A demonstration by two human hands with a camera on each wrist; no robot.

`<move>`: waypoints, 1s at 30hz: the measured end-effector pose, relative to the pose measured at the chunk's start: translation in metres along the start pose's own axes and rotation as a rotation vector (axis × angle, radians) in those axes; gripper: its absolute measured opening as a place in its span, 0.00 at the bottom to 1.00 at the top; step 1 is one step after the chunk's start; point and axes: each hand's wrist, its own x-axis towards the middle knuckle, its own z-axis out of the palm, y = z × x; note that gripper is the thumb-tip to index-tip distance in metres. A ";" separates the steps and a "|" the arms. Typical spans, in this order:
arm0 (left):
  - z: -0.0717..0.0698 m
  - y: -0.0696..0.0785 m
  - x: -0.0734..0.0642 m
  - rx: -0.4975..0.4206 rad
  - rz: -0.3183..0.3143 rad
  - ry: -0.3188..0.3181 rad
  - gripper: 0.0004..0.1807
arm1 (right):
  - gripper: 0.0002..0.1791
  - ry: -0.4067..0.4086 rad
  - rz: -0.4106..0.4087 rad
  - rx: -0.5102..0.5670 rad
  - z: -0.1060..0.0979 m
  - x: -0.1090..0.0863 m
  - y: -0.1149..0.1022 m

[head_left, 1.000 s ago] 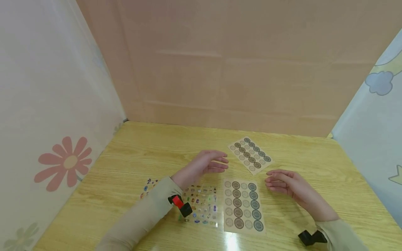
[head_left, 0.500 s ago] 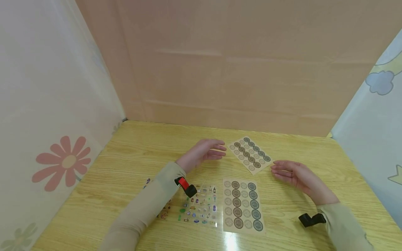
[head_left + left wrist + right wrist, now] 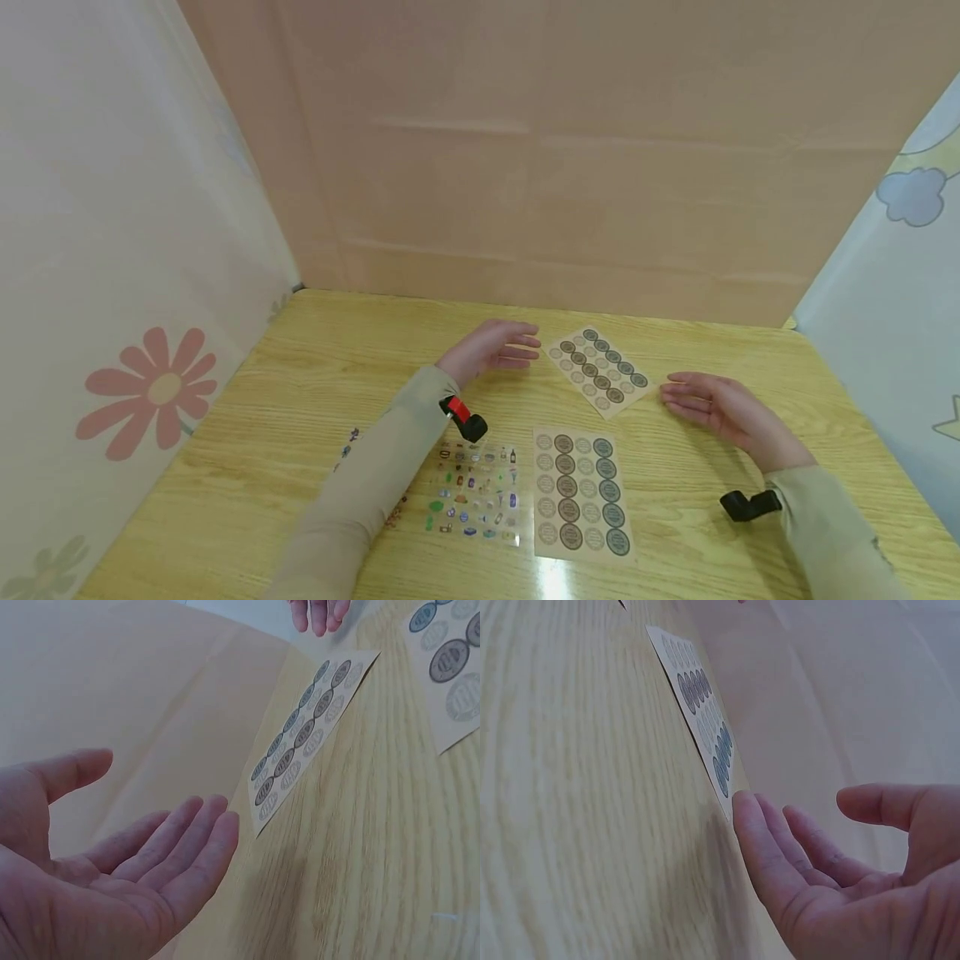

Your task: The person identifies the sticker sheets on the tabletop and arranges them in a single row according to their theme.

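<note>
Both hands hover over the table on either side of a tilted sheet of round stickers (image 3: 597, 372), and neither holds anything. To the sheet's left is the left hand (image 3: 495, 347), its fingers loosely extended and the thumb apart in the left wrist view. The right hand (image 3: 720, 407) is just off the sheet's right corner, palm up and fingers relaxed in the right wrist view. A second sheet of round stickers (image 3: 579, 492) lies straight, nearer the person. Beside it is a clear sheet of small colourful stickers (image 3: 480, 492). The left sleeve partly hides another colourful sticker sheet (image 3: 351, 442).
The wood-grain table (image 3: 247, 450) backs onto a tan covered panel (image 3: 525, 167). A pale wall with a flower print (image 3: 161, 387) borders the left, and a light blue panel with a cloud print (image 3: 911, 197) borders the right.
The left hand has moved farther from the person, along the table. The right hand has shifted right and slightly away, widening the gap from the tilted sheet. The sheets stay where they were.
</note>
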 end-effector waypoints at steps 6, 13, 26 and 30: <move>-0.003 -0.004 0.014 -0.015 -0.040 -0.027 0.23 | 0.16 0.051 0.056 -0.018 -0.007 0.005 -0.006; -0.003 -0.011 0.030 0.012 -0.061 -0.036 0.29 | 0.14 0.099 0.100 -0.063 -0.014 0.009 -0.010; 0.009 -0.015 0.040 0.108 -0.043 0.039 0.28 | 0.33 0.134 0.061 -0.281 -0.007 0.013 -0.010; 0.014 -0.017 0.039 0.130 -0.021 0.059 0.28 | 0.34 0.150 0.045 -0.318 -0.006 0.013 -0.007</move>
